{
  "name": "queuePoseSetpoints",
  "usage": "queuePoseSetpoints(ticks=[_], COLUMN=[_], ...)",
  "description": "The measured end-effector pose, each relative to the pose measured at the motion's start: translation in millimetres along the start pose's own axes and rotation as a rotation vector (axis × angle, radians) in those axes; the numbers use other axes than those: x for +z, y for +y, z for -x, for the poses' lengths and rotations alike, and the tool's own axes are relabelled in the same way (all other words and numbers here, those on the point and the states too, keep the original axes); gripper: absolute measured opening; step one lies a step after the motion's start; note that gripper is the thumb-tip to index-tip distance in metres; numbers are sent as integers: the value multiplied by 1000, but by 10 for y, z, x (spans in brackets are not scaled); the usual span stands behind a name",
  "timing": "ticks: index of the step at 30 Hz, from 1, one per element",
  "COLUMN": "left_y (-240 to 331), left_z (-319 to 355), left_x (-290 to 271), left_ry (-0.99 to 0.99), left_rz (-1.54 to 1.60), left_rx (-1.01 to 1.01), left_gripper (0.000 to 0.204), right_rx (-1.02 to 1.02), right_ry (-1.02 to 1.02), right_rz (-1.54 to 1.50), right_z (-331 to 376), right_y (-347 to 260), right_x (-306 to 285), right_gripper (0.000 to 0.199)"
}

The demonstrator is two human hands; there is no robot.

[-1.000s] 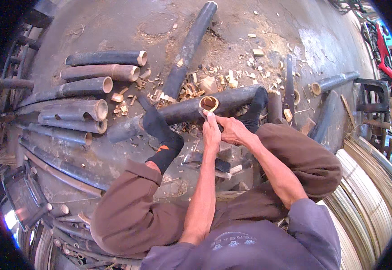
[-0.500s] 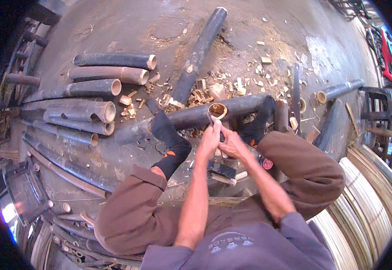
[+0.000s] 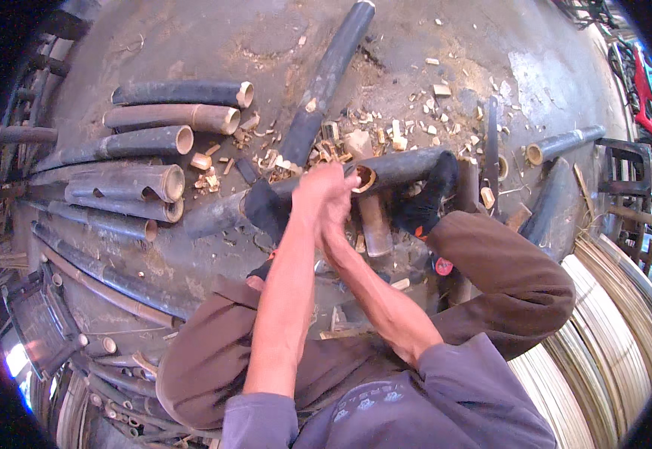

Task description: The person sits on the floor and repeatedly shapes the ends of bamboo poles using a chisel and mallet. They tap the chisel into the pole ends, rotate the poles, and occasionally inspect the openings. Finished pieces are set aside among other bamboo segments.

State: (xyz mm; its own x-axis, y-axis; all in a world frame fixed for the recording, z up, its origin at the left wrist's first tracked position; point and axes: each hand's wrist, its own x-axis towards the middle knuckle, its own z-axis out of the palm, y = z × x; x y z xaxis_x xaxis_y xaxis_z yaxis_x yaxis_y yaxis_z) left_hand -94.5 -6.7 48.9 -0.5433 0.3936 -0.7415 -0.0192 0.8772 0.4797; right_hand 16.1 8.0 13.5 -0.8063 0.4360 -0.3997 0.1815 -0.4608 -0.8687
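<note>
A dark bamboo pole lies crosswise on the floor under my two socked feet. An opening with a pale cut edge shows in its upper side. Just left of this opening, my left hand is closed above the pole. My right hand is closed close against it, nearer my body. Both grip a narrow dark tool, whose tip shows beside the opening. The hands hide most of it, so its exact kind is unclear. A brownish bamboo piece stands out below the pole.
Several cut bamboo lengths lie at the left. Another pole points away ahead, with wood chips around its near end. A saw stands right of my foot. Pale strips are stacked at the lower right, near a dark stool.
Both hands have moved left and slightly away from me with the tool, from over the opening to its left side. My forearms have swung left too.
</note>
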Motion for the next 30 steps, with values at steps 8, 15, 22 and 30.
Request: queuePoseSetpoints(ticks=[8, 15, 22, 30], left_y=[358, 803, 424, -268], left_z=[143, -421, -123, 425], left_x=[807, 1053, 1261, 418], left_ry=[110, 380, 379, 313], left_rz=[501, 1737, 975, 485], left_rx=[132, 84, -99, -10], left_gripper=[79, 77, 88, 58], right_rx=[-53, 39, 41, -22], right_ry=[-278, -971, -842, -142], right_rz=[734, 1652, 1237, 554], right_z=[-183, -1297, -818, -68], right_y=[-576, -1596, -1042, -103], right_x=[-1139, -839, -1334, -492], right_gripper=[66, 43, 63, 80])
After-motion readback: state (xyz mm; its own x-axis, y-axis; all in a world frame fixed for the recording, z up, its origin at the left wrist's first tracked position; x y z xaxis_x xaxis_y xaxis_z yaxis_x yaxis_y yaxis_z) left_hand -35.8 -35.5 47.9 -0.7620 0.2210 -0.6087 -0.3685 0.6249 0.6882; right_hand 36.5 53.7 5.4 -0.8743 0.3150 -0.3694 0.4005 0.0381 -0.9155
